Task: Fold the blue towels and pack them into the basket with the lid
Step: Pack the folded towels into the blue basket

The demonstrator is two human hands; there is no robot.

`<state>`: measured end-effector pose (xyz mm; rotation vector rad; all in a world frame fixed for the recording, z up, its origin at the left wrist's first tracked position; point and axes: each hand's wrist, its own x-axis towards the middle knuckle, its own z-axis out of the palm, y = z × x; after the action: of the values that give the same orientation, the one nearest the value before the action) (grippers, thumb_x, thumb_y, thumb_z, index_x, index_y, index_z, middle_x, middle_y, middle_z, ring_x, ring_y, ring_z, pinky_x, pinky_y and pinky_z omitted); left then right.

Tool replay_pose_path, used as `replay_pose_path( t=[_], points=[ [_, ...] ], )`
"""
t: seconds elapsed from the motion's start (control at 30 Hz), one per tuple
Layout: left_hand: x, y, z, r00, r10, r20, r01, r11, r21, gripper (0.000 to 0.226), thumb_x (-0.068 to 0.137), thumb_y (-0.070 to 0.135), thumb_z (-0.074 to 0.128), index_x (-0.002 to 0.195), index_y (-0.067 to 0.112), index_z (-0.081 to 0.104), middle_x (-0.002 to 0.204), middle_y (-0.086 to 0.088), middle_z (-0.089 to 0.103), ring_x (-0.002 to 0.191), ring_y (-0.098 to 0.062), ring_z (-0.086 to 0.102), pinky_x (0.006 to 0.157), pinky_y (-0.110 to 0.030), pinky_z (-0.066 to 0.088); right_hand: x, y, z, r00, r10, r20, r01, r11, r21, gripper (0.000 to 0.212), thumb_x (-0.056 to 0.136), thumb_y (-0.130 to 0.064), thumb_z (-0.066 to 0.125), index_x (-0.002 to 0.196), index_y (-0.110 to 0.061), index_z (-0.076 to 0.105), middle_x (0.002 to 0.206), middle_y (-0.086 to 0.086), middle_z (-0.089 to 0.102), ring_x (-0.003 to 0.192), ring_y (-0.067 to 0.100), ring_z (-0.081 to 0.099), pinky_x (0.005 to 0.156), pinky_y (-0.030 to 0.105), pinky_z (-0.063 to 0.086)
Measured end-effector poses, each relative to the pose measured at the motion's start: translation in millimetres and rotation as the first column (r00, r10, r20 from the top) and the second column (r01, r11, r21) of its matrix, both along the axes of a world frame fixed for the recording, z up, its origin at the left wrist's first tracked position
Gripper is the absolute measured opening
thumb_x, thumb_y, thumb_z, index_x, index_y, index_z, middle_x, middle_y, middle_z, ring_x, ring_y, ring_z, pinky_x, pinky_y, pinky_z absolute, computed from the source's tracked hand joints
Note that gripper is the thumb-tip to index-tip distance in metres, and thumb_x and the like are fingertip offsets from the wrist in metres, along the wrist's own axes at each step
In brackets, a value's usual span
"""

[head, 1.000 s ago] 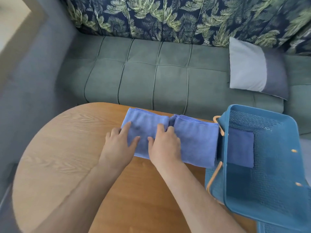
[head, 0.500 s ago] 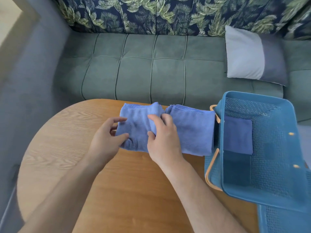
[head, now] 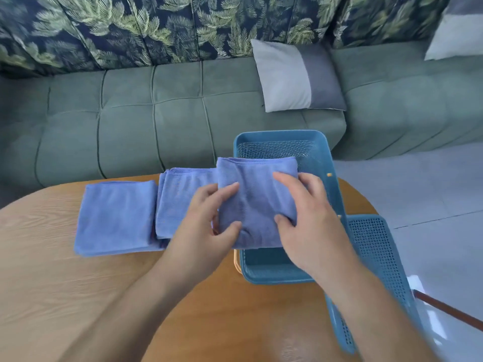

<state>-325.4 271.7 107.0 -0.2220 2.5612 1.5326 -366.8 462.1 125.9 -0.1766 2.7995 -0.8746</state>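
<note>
Holds one folded blue towel (head: 257, 202) up in the air with both hands. Grips its left side with the left hand (head: 206, 223), fingers curled over the edge. Pinches its right side with the right hand (head: 311, 220), fingers on top and thumb lower down. Grabs both sides at once, most likely to keep the soft folds flat and stop any flopping open.

Holds the towel right over the open blue basket (head: 277, 137), not yet down inside. Hides most of the inside of the basket that way. Cannot tell about anything lying at the bottom. Looks like the packing step, with this towel about to go in.

Has the lid (head: 376, 259) open and hanging off to the right of the basket, out of the way, to leave the way in free. Has the basket sitting at the far right end of the wooden table (head: 78, 296), close to both hands.

Shows two more folded towels on the table, just left of the basket: a middle towel (head: 180, 205) and a left towel (head: 117, 218), side by side. Lying near, probably for easy picking up next. Needs a slow, level lowering next, to avoid slipping folds. Shows a green sofa (head: 156, 121) and a grey pillow (head: 295, 77) behind the table.
</note>
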Motion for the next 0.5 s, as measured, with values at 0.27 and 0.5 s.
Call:
replay_pose_path(
  t=[0.27, 0.5],
  points=[
    [-8.2, 99.4, -61.8, 0.924, -0.231, 0.305, 0.323, 0.897, -0.301, 0.047, 0.093, 0.015, 0.062, 0.136, 0.018, 0.044, 0.131, 0.0, 0.034, 0.113, -0.021, 0.054, 0.095, -0.033, 0.046, -13.5, 63.8, -67.5, 0.912, 0.041, 0.407, -0.175, 0.939, 0.296, 0.085, 0.084, -0.004, 0.062, 0.155, -0.031, 0.024, 0.152, 0.003, 0.015, 0.124, 0.035, 0.049, 0.096, 0.042, 0.048],
    [-36.1, 118.4, -102.0, 0.854, -0.172, 0.49, 0.41, 0.802, -0.435, 0.027, 0.087, 0.003, 0.053, 0.113, 0.009, 0.048, 0.123, -0.012, 0.039, 0.096, -0.031, 0.052, 0.082, -0.036, 0.044, -23.7, 55.2, -127.3, 0.876, 0.08, 0.476, -0.255, 0.914, 0.316, 0.06, 0.083, 0.0, 0.064, 0.136, -0.015, 0.039, 0.139, 0.013, 0.025, 0.108, 0.038, 0.057, 0.086, 0.044, 0.048]
  ],
)
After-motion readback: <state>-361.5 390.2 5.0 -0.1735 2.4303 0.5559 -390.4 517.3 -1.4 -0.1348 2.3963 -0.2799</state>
